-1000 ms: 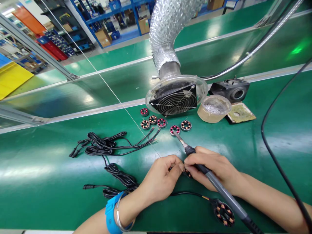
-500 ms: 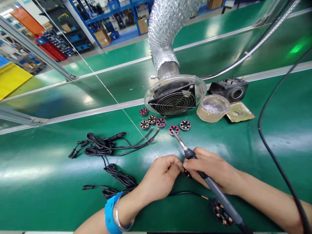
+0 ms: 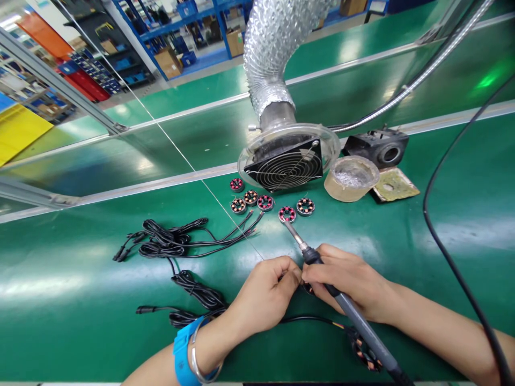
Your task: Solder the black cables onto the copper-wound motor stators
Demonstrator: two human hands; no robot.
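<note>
My right hand (image 3: pixel 354 279) is wrapped round a soldering iron (image 3: pixel 358 319). The iron's metal tip points up and away, in line with a red-wound motor stator (image 3: pixel 287 214); whether they touch I cannot tell. Thumb and fingers of my left hand (image 3: pixel 267 294) are pinched together against the fingertips of my right, and what they grip is hidden. Just below the fingertips, part of a copper-wound stator (image 3: pixel 308 288) shows. A thin pale wire (image 3: pixel 201 179) slants down to my left hand. Under the iron's handle lies another stator (image 3: pixel 365 351) with a black cable (image 3: pixel 306 318).
Several stators (image 3: pixel 250 197) sit below a fan-fronted extraction duct (image 3: pixel 287 163). Coiled black cables (image 3: pixel 169 239) lie left on the green bench. At right are a round tub (image 3: pixel 352 179), a yellow sponge tray (image 3: pixel 396 185), a black holder (image 3: pixel 378 148) and the iron's hanging cord (image 3: pixel 442 246).
The soldering iron and my right hand have shifted very slightly left. My left hand keeps its pinch, and the things on the bench stay put.
</note>
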